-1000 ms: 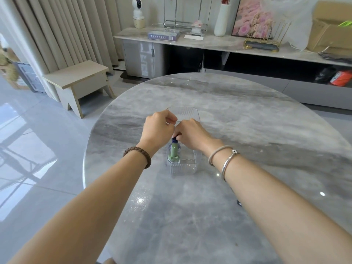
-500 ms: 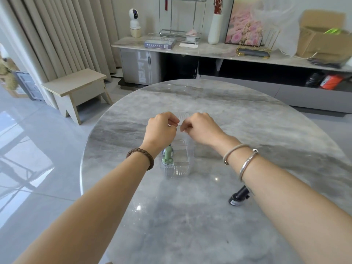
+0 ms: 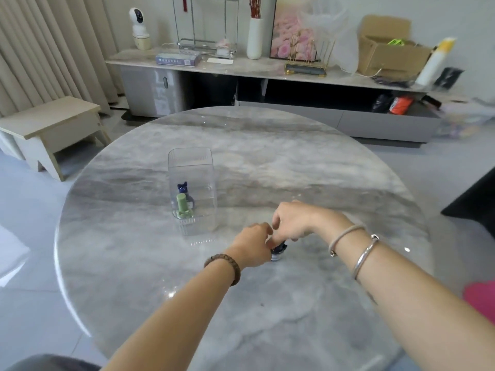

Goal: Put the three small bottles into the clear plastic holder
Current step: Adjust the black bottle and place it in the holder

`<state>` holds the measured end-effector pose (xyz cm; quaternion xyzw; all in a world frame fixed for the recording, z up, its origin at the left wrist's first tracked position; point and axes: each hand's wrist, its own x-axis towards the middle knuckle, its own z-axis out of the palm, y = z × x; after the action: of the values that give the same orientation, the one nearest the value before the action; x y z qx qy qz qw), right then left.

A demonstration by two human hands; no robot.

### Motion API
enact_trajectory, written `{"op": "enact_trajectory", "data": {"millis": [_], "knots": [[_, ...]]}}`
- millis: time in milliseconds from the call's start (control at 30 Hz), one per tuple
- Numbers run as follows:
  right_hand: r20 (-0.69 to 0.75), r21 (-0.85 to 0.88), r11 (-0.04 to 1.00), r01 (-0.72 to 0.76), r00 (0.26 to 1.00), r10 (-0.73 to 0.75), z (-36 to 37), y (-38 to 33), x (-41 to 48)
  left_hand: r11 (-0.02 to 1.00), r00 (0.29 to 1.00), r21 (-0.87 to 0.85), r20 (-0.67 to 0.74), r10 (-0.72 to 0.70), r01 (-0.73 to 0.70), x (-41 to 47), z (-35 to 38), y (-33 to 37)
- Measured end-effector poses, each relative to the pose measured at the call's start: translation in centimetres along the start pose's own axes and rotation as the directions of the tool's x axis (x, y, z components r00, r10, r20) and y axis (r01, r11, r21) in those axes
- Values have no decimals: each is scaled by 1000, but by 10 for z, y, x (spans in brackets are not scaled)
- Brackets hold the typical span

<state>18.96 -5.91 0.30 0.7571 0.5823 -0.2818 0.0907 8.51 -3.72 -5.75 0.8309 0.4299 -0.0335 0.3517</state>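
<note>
- Head view, centre-left of the frame: the clear plastic holder (image 3: 191, 191) stands upright on the round marble table (image 3: 308, 162). Two small bottles are inside it, at its near left end: a green bottle (image 3: 182, 208) in front and a dark blue bottle (image 3: 183, 189) just behind it, touching or nearly so.
- Head view, just right of centre and lower: the third bottle (image 3: 277, 251), dark with a pale base, sits on the table to the lower right of the holder and apart from it. Most of it is hidden by the hands.
- The left hand (image 3: 253, 245) is curled against the bottle's left side; the right hand (image 3: 296, 222) comes down from above with fingertips on its cap. Both appear to be closing on it, but whether the left hand truly grips or only steadies it I cannot tell.
- Handling, as a judgement: the bottle looks small and light, rigid, probably glass with a smooth plastic cap, so slippery and apt to tip or roll on polished stone. A pinch round the cap or neck from above seems best, which also lets it drop upright into the holder.
- The holder looks thin and light, so it may slide if bumped; the free space lies at its right side and far end.
</note>
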Motion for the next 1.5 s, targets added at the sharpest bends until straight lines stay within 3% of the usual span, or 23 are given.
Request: {"op": "enact_trajectory", "data": {"millis": [100,267,567,800,967,1100,1267,1400,1500], "knots": [[-67,8,999,32,997,-31,11,4,1,1000,1000,17,11,-25,25,3,18,-4],[-153,-17,994,110,982,-111,18,5,2,998,989,-36,-138,-61,57,6,23,-2],[-293,35,970,239,931,-219,3,-11,1,950,948,-306,-284,-147,55,2,0,-10],[-272,32,980,196,945,-180,0,-17,3,946,958,-323,-259,-121,33,-8,-14,-22],[-256,-127,985,113,956,-143,-7,-32,-6,935,956,-354,-264,-127,26,-11,-17,-27],[-182,-58,985,164,968,-172,-22,-33,-9,928,952,-373,-276,-130,18,-15,-19,-33],[-280,-130,980,152,943,-183,-19,-41,-9,922,959,-386,-254,-123,16,-16,-22,-36],[-194,-106,972,209,955,-226,-21,-42,-10,889,958,-457,-256,-131,0,-18,-25,-38],[-234,-150,969,199,945,-230,-18,-46,-10,883,959,-469,-249,-132,0,-19,-25,-39]]}}
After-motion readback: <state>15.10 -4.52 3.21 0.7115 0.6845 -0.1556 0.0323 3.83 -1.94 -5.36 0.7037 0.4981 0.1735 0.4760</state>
